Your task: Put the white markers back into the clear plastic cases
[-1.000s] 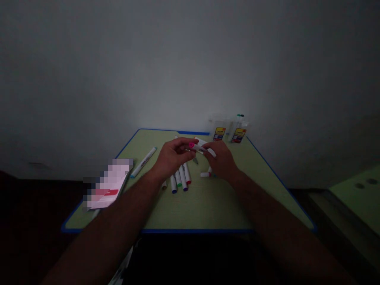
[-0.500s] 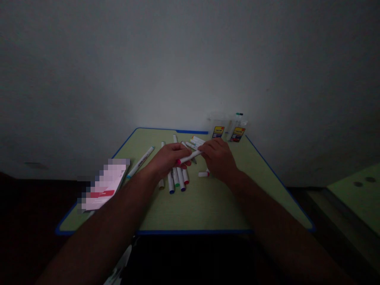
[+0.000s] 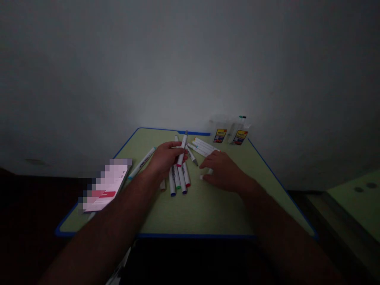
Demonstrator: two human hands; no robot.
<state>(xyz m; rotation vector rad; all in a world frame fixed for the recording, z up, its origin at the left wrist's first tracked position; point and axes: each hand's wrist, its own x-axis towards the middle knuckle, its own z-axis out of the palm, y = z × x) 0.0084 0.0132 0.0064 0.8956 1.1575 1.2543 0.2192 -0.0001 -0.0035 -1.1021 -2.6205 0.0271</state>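
My left hand (image 3: 165,157) is closed round a white marker with a pink end (image 3: 182,149), holding it nearly upright with its uncapped tip pointing up. My right hand (image 3: 221,171) rests low on the green desk (image 3: 208,206), fingers curled over a small white cap (image 3: 204,176); whether it grips the cap is unclear. Below the left hand lies a row of white markers with coloured ends (image 3: 178,181). More markers (image 3: 202,147) lie just beyond both hands.
A lone marker with a teal end (image 3: 142,162) lies left of the hands. A pink and white booklet (image 3: 107,186) sits at the desk's left edge. Two clear marker boxes with yellow labels (image 3: 230,132) stand at the back right against the wall. Another green desk (image 3: 356,198) is at the far right.
The right hand let go of the pink marker and dropped to the desk over the cap. The left hand turned the marker from lying across to nearly upright.
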